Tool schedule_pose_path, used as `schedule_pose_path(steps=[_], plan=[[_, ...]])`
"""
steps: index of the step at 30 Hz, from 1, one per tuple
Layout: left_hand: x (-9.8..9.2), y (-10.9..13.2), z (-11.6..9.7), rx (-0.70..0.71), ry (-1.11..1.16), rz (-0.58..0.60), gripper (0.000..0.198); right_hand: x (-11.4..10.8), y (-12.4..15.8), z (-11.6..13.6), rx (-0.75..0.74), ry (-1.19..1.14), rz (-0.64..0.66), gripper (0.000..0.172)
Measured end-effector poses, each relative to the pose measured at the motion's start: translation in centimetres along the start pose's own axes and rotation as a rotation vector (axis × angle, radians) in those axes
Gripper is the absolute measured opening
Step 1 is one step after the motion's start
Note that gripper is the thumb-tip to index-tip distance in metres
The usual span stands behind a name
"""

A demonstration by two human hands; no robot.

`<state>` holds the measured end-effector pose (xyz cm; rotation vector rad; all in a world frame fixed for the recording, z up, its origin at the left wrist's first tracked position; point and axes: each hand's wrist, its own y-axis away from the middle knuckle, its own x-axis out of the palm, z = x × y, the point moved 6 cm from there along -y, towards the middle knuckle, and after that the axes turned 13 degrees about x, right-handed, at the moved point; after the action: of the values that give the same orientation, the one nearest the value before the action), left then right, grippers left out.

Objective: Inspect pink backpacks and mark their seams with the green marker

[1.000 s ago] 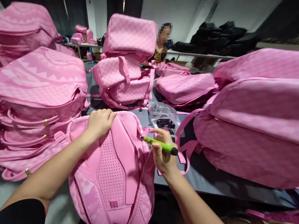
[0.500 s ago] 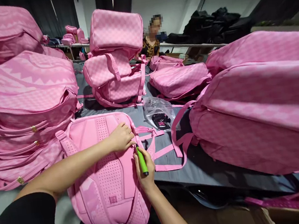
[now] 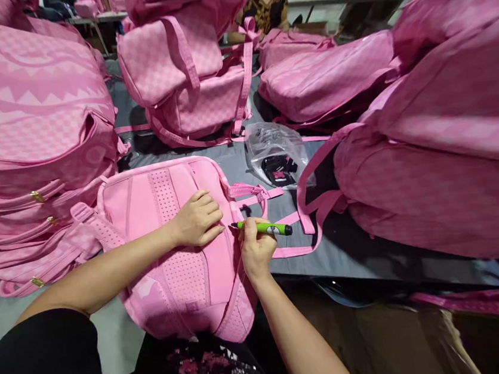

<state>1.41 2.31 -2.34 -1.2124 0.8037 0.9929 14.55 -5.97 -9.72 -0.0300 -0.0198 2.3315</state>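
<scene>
A pink backpack [image 3: 213, 185] lies with its padded back panel and shoulder straps facing up, across the table's near edge. My left hand [image 3: 199, 218] rests on the panel, its fingers curled and pressed together near the right side seam. A green marker pen [image 3: 265, 228] with black ends is gripped in my right hand [image 3: 257, 249]. The pen lies nearly level, its thin dark tip pointing left at the backpack's right edge, close to my left fingertips. I cannot tell whether the tip touches the fabric.
Stacked pink backpacks stand at left [image 3: 27, 98], at the back middle [image 3: 172, 58] and at right [image 3: 443, 147]. A clear plastic bag [image 3: 273, 139] holding black pieces lies on the grey table [image 3: 330, 262]. Pink straps trail beside it. A person [image 3: 271, 4] is behind the table.
The green marker pen has swung from nearly upright to nearly level, its tip now pointing left. My left hand stays on the panel. The view has tilted downward.
</scene>
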Motion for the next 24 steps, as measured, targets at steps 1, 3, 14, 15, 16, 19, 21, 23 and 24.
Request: schedule_pose_path(steps=[1,3,14,15,16,19,21,23,24], plan=[[-0.1,0.2,-0.1,-0.019,0.001,0.0,0.031,0.0,0.0,0.0,-0.011,0.029,-0.011,0.032],[-0.3,0.5,-0.6,-0.028,-0.006,0.024,0.031,-0.1,0.1,0.0,-0.029,0.067,-0.019,0.032],[-0.8,1.2,-2.7,-0.041,-0.121,-0.133,0.037,0.3,1.1,3.2,-0.31,0.241,0.026,0.023],[-0.8,1.2,-2.7,-0.043,-0.118,-0.137,0.037,0.4,1.1,3.6,-0.353,0.278,0.05,0.022],[-0.8,1.2,-2.7,-0.044,-0.116,-0.142,0.036,0.6,1.1,4.1,-0.401,0.316,0.075,0.021],[-0.8,1.2,-2.7,-0.045,-0.114,-0.152,0.034,0.7,1.0,5.1,-0.514,0.418,0.108,0.017],[-0.8,1.2,-2.7,-0.048,-0.116,-0.159,0.034,0.7,0.8,5.6,-0.545,0.465,0.103,0.018],[-0.8,1.2,-2.7,-0.047,-0.118,-0.174,0.032,1.0,0.7,5.9,-0.574,0.503,0.126,0.02],[-0.8,1.2,-2.7,-0.046,-0.122,-0.183,0.03,1.2,0.7,6.1,-0.592,0.522,0.143,0.021]])
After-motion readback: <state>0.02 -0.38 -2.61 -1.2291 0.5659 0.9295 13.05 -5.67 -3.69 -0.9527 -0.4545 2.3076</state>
